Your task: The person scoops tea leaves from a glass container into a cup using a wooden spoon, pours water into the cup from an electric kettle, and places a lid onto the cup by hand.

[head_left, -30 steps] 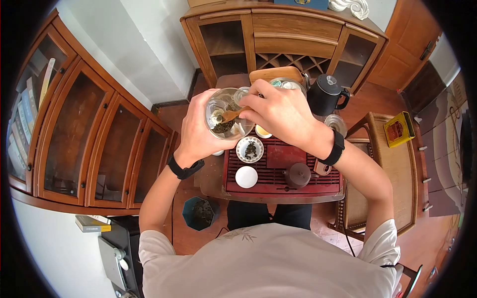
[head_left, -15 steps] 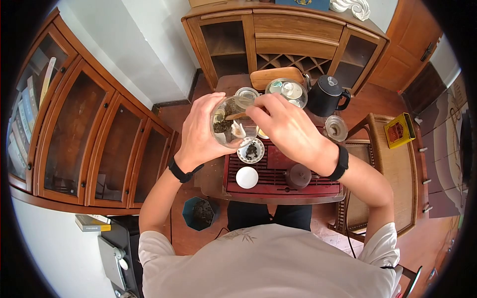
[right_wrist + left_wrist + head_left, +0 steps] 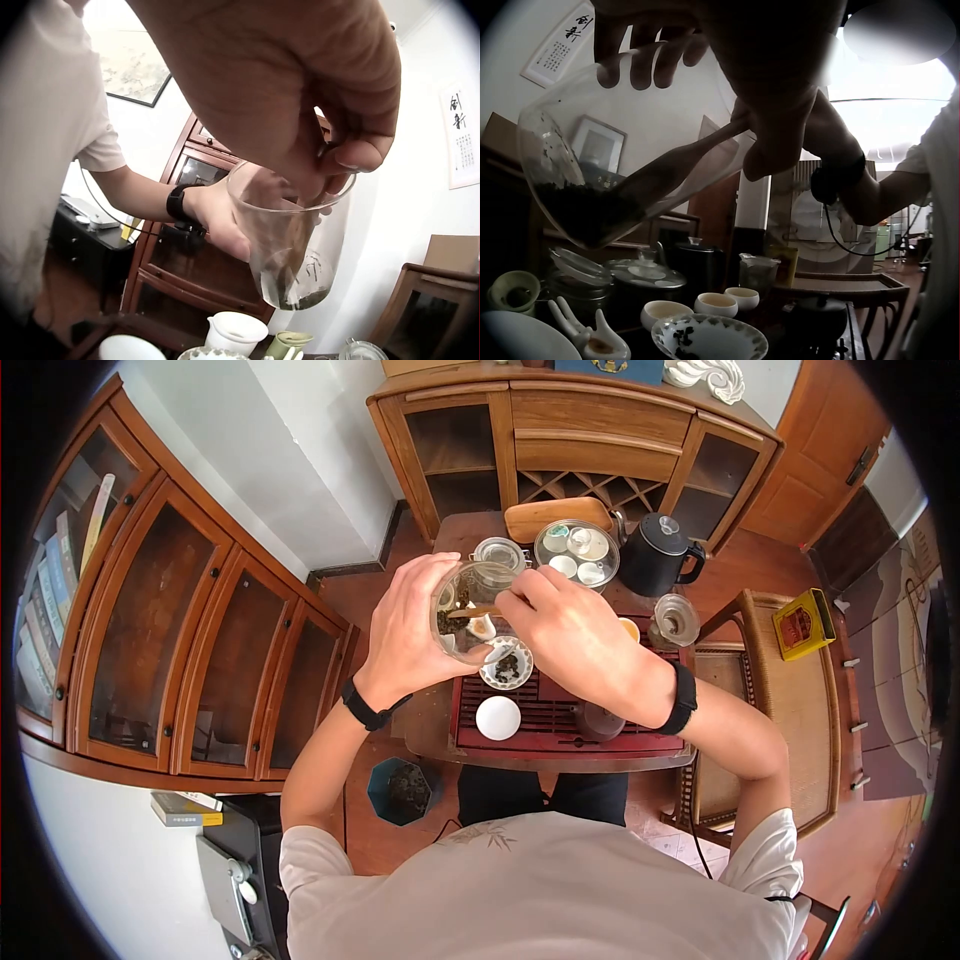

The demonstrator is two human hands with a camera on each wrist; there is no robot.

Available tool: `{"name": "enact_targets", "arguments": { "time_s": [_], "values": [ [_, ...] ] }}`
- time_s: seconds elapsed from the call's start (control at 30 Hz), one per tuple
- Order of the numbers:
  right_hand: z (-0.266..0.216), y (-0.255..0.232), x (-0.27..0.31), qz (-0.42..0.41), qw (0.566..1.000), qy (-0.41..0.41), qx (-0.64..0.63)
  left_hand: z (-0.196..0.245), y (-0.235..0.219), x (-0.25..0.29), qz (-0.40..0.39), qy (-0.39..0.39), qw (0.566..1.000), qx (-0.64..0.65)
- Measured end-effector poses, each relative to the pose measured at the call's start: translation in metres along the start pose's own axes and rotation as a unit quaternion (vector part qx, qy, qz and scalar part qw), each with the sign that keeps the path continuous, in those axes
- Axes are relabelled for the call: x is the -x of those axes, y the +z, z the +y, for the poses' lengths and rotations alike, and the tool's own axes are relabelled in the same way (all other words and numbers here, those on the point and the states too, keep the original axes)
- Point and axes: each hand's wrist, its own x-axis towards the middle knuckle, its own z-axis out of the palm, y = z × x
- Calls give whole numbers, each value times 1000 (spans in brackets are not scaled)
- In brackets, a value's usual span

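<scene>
In the head view my left hand (image 3: 405, 625) grips a clear glass cup (image 3: 281, 232), tilted, with dark dry tea leaves (image 3: 585, 214) gathered at its bottom. My right hand (image 3: 585, 635) pinches the handle of a wooden tea scoop (image 3: 667, 165). The scoop reaches through the mouth of the cup, its lower end down among the leaves. Beneath the cup a patterned white dish (image 3: 735, 341) holds a few dark leaves. A white hand-shaped ornament (image 3: 592, 334) stands near the dish.
A red slatted tea tray (image 3: 530, 740) carries a white bowl (image 3: 498, 718) and a brown teapot (image 3: 600, 722), partly hidden. Behind are a round tray of cups (image 3: 603, 532), a black kettle (image 3: 655, 560) and a glass pitcher (image 3: 672, 622). A yellow tin (image 3: 803, 622) stands on the right.
The cup has shifted slightly right and down, and its mouth has turned toward my right hand. My right hand has moved right and down, still pinching the scoop.
</scene>
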Motion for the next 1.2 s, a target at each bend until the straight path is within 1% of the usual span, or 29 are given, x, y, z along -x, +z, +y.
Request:
{"name": "enact_targets", "arguments": {
  "time_s": [0.07, 0.2, 0.23, 0.27, 0.3, 0.37, 0.4, 0.47, 0.6, 0.67, 0.7, 0.77, 0.8, 0.87, 0.9, 0.97, 1.0, 1.07, 1.1, 1.17, 1.2],
  "values": [
    [0, -2, 2, 11, 999, 9, -38, -2, 1, 0, 1, 1, 1000, -3],
    [6, -3, 5, 7, 997, 29, -67, -4, 3, 1, -2, 2, 1000, -8],
    [9, -3, 6, 8, 994, 36, -100, -3, 2, 1, -2, 2, 1000, -8],
    [11, -3, 7, 9, 990, 43, -132, -2, 1, 1, -11, -6, 1000, -8],
    [13, -3, 7, 9, 990, 43, -133, -1, 1, 1, -20, -13, 1000, -9],
    [16, -3, 8, -1, 983, 65, -174, -3, 3, 2, -25, -17, 999, -11],
    [17, -5, 9, -1, 983, 66, -174, -4, 4, 3, -30, -20, 999, -12],
    [20, -9, 8, -12, 971, 109, -214, -5, 6, 4, -33, -22, 999, -12],
    [40, 5, 13, -3, 963, 107, -246, -5, 7, 2, -56, -28, 998, -7],
    [46, 9, 14, -11, 959, 135, -251, -6, 9, 2, -63, -20, 998, -14],
    [47, 7, 13, -11, 958, 135, -251, -7, 9, 1, -70, -11, 997, -21],
    [47, 2, 11, -45, 932, 211, -292, -6, 10, 0, -81, -16, 996, -26],
    [49, 4, 12, -45, 932, 212, -292, -6, 11, 0, -91, -21, 995, -30],
    [54, 9, 16, -99, 886, 294, -346, -7, 13, 0, -95, -16, 995, -36],
    [55, 10, 16, -99, 885, 295, -346, -7, 15, 0, -99, -12, 994, -42],
    [56, 11, 18, -138, 864, 339, -346, -9, 17, 1, -99, -11, 994, -41],
    [58, 15, 20, -139, 864, 339, -346, -9, 19, 1, -99, -12, 994, -41],
    [63, 26, 28, -114, 845, 350, -387, -9, 19, 1, -101, -13, 994, -41],
    [64, 27, 29, -114, 845, 350, -387, -9, 19, 1, -102, -15, 994, -42],
    [66, 28, 30, -118, 797, 394, -441, -10, 18, 1, -104, -18, 993, -44],
    [67, 27, 30, -118, 797, 394, -441, -11, 18, 1, -106, -23, 993, -45]
  ]
}}
